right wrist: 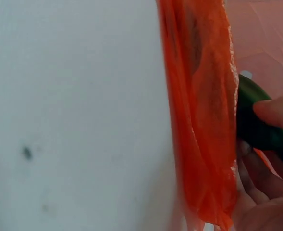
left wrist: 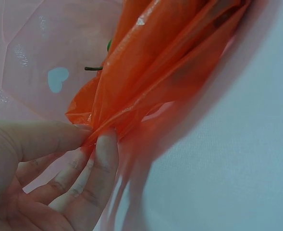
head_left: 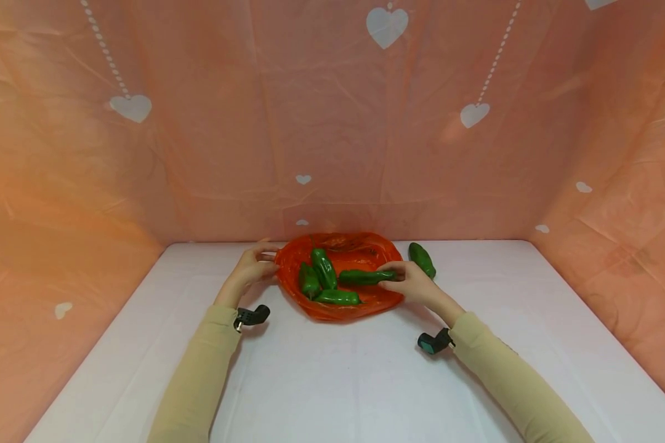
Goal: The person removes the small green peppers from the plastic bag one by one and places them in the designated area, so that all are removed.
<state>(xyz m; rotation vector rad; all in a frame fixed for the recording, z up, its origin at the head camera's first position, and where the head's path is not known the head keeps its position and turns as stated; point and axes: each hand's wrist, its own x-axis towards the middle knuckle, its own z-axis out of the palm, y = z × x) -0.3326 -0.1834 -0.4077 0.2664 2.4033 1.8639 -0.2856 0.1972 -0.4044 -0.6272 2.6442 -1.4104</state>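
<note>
An orange-red plastic bag point(head_left: 332, 314) lies spread open on the table, its rim standing up around several green peppers. My left hand point(head_left: 255, 264) pinches the bag's left edge between thumb and fingers, as the left wrist view shows on the gathered plastic point(left wrist: 131, 91). Over the right side of the bag, my right hand point(head_left: 412, 284) grips one end of a long green pepper point(head_left: 366, 277). That pepper shows dark green past the bag's rim in the right wrist view point(right wrist: 259, 120). Inside lie an upright-leaning pepper point(head_left: 324, 267), a shorter pepper point(head_left: 308, 280) and one along the front point(head_left: 338, 297).
Another green pepper point(head_left: 422, 259) lies on the white table point(head_left: 332, 381), right of the bag and behind my right hand. A peach sheet with white hearts point(head_left: 332, 123) hangs behind and along both sides. Dark cameras point(head_left: 252, 315) sit at both wrists.
</note>
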